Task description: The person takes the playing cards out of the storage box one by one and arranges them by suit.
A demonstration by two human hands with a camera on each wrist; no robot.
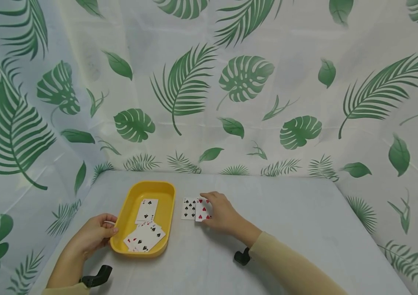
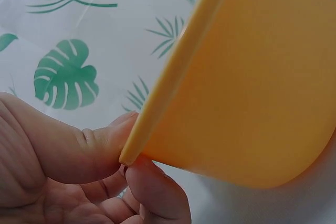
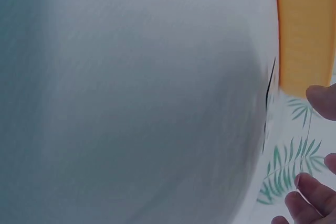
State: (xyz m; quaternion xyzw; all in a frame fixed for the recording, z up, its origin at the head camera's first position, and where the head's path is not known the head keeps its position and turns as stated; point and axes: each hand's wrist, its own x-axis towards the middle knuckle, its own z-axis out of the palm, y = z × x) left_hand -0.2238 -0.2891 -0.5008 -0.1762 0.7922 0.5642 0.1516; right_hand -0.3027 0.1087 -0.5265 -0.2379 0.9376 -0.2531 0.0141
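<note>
My left hand pinches the left rim of a yellow plastic tray. In the left wrist view, thumb and fingers grip that rim at its corner. Inside the tray, a club card lies above an overlapping pile of playing cards, a spade card on top. Right of the tray, a spade card lies face up. My right hand holds a heart card by its edges, partly covering it. In the right wrist view this card appears as a thin edge between thumb and fingers.
A pale cloth covers the table. Behind it and along both sides hang white sheets printed with green leaves. A black wrist mount sits at my left wrist, another black mount at my right.
</note>
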